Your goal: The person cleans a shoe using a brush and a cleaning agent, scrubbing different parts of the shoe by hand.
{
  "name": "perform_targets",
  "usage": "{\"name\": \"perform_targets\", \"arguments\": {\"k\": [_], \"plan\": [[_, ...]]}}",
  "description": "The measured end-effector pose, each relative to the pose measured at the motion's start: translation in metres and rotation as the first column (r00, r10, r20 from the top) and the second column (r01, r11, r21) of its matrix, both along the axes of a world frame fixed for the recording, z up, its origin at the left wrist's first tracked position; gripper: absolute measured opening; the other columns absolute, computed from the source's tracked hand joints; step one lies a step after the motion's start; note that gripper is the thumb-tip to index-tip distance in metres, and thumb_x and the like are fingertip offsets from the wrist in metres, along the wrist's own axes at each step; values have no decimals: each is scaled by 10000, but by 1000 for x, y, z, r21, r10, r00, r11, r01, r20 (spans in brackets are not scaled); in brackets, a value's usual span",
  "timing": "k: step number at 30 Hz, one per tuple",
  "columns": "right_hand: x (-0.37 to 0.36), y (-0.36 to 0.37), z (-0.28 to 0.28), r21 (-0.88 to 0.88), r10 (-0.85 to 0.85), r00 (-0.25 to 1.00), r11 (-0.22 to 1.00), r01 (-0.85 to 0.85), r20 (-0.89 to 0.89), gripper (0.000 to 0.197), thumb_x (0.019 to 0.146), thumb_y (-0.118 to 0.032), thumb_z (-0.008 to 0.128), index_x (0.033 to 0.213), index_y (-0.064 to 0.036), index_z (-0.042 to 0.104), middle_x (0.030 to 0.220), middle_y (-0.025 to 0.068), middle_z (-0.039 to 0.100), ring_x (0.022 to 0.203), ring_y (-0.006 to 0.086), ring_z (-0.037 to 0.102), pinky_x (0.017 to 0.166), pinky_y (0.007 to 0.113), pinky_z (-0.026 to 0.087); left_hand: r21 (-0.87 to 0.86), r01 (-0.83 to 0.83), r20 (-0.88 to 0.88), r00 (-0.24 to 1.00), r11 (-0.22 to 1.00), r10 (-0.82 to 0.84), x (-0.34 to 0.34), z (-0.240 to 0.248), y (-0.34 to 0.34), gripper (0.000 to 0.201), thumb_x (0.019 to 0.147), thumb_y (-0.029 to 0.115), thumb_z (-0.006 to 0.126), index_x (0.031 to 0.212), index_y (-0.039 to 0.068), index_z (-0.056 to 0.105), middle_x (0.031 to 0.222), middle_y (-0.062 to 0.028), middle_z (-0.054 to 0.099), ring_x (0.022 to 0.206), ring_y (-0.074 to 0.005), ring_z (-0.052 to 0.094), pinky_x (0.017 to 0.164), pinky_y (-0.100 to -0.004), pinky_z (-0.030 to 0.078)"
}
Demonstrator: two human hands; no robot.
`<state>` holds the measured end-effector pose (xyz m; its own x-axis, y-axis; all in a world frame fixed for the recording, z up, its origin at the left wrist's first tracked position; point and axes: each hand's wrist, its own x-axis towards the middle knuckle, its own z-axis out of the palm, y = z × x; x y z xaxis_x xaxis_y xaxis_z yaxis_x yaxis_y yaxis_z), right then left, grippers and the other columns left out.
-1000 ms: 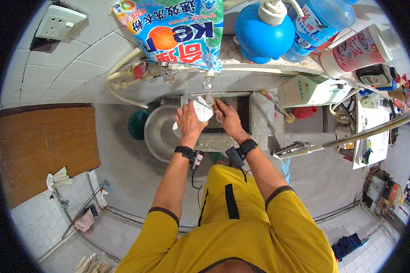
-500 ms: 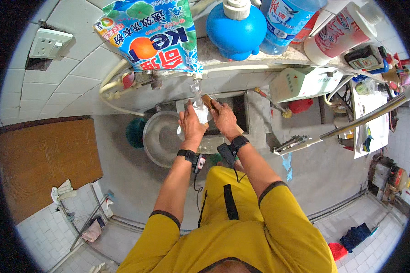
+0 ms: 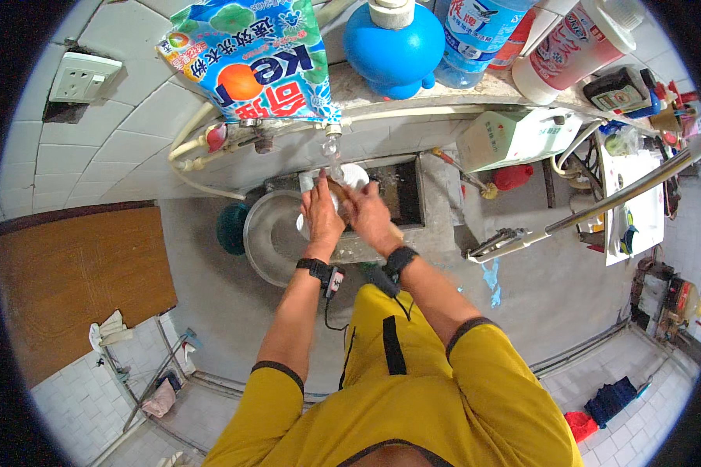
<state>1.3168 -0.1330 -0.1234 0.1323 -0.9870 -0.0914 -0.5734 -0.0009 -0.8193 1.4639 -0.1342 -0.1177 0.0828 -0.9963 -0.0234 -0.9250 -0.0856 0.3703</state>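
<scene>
Under the tap [image 3: 332,131], clear water runs down onto a white object [image 3: 354,176] with a rounded end, perhaps a shoe. My left hand [image 3: 322,218] grips this white object from the left, over the edge of the sink. My right hand [image 3: 372,220] is closed around a brown scrubbing brush [image 3: 336,190] and presses it against the white object. The fingers of both hands almost meet, and they hide much of the brush and the white object. Left of my hands stands a round metal basin [image 3: 271,241].
The concrete sink [image 3: 436,204] has a dark square well. Above it, a ledge holds a detergent bag [image 3: 249,62], a blue pump bottle [image 3: 393,50] and other bottles. A pale green jug [image 3: 514,140] stands to the right. A metal pole [image 3: 631,198] slants in from the right.
My right hand has moved left with the brush, closer to my left hand. More of the white object's rounded end shows beyond my fingers. The view has shifted slightly.
</scene>
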Motion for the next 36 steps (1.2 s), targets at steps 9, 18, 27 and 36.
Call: {"name": "perform_targets", "arguments": {"k": [9, 18, 27, 36], "plan": [[-21, -33, -23, 96, -220, 975, 971, 218, 8, 443, 1079, -277, 682, 1507, -164, 685, 1293, 277, 578, 1128, 474, 665, 967, 517, 580, 47, 105, 16, 994, 993, -106, -8, 11, 12, 1323, 649, 89, 1029, 1736, 145, 276, 1442, -150, 607, 1389, -392, 508, 1149, -566, 403], [-45, -40, -54, 209, -250, 868, 962, 174, 429, 633, 1040, -325, 776, 1563, -31, 575, 1179, 206, 732, 1056, 383, 715, 969, 480, 583, -86, 204, -50, 977, 975, -209, 10, 24, -2, 1129, 607, 80, 994, 1607, 56, 470, 1365, -176, 670, 1268, -425, 583, 1136, -511, 466], [-67, -24, -27, 749, -593, 499, 634, -194, 631, 394, 913, -230, 959, 1068, -54, 642, 746, 9, 573, 569, 127, 469, 470, 298, 417, 76, 439, 24, 897, 895, -441, 28, 62, -20, 974, 634, 42, 947, 1528, 54, 561, 1420, -131, 628, 1424, -375, 504, 1211, -570, 398], [-51, -4, -32, 756, -753, 150, 582, -300, 640, 278, 950, -166, 918, 992, -94, 653, 767, -17, 573, 596, 116, 481, 492, 300, 396, 342, -143, -911, 190, 929, 365, 87, -60, 36, 802, 964, 345, 828, 1601, 85, 416, 1683, -151, 392, 1543, -421, 400, 1210, -740, 391]]}}
